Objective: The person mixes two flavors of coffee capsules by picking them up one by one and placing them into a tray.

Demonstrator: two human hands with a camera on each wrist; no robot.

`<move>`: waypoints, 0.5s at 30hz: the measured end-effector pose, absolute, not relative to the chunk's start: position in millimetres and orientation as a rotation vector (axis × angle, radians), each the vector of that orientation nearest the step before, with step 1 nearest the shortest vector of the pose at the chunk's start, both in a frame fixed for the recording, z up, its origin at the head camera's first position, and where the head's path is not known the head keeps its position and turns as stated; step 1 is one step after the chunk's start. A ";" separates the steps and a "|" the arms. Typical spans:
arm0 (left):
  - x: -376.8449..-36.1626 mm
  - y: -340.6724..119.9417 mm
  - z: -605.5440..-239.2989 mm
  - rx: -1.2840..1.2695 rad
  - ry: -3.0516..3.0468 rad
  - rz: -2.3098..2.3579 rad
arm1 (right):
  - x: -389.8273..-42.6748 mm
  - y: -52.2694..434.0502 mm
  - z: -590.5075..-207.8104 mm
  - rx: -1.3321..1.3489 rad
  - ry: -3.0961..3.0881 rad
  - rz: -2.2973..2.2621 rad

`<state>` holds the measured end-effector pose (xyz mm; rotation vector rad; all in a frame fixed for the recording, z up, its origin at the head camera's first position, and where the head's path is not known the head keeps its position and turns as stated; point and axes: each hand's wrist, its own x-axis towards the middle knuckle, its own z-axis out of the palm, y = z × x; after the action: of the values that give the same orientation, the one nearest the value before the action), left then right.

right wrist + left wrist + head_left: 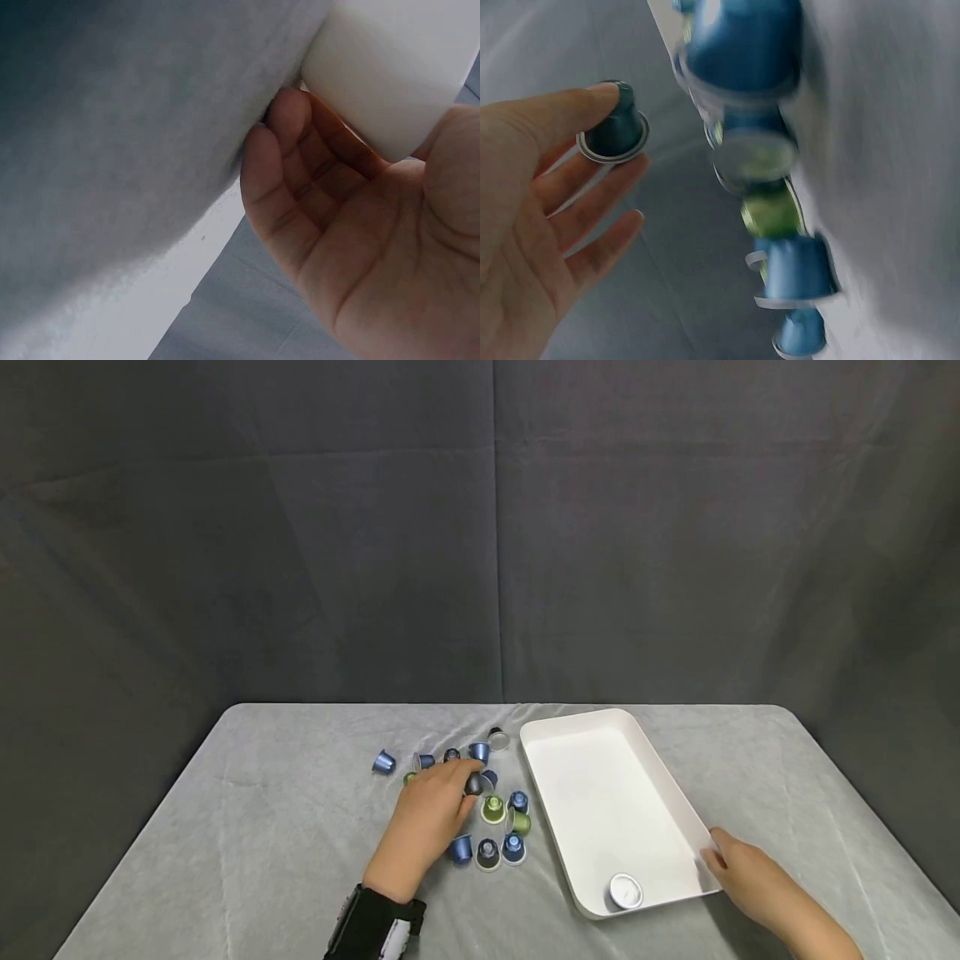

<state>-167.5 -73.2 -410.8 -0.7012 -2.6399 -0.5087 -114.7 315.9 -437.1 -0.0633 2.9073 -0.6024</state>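
Observation:
Between thumb and fingers, my left hand (429, 810) pinches a dark coffee capsule (617, 133) just above a loose group of capsules. In the left wrist view its rim faces down and the lower fingers are spread. Around this hand lie blue capsules (461, 850), green capsules (493, 810) and a black capsule (488, 855), some upright, some on their sides. My right hand (761, 881) grips the near right corner of a white tray (600, 793), thumb on the rim and fingers curled under the tray wall (375, 82). One capsule (626, 891) lies in the tray with its silver lid up.
A grey cloth covers the table (247, 827). Beyond its far edge hangs a dark curtain (375, 568). One blue capsule (384, 762) lies apart at the left, and a clear-rimmed dark capsule (498, 739) lies at the back near the tray.

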 end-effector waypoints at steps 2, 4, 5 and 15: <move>-164.2 -65.2 -410.0 -0.749 -2.628 -0.485 | -114.6 315.6 -436.9 -0.059 2.906 -0.601; -160.5 -57.6 -409.0 -0.797 -2.622 -0.458 | -114.6 315.6 -436.8 -0.059 2.906 -0.600; -158.8 -53.9 -408.7 -0.819 -2.619 -0.448 | -114.6 315.7 -436.8 -0.058 2.907 -0.599; -144.4 -21.2 -411.8 -1.014 -2.498 -0.397 | -115.3 316.8 -437.2 -0.079 2.925 -0.602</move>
<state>-144.4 -21.2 -411.8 -1.0135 -2.4985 -0.3971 -115.3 316.8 -437.2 -0.0794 2.9253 -0.6016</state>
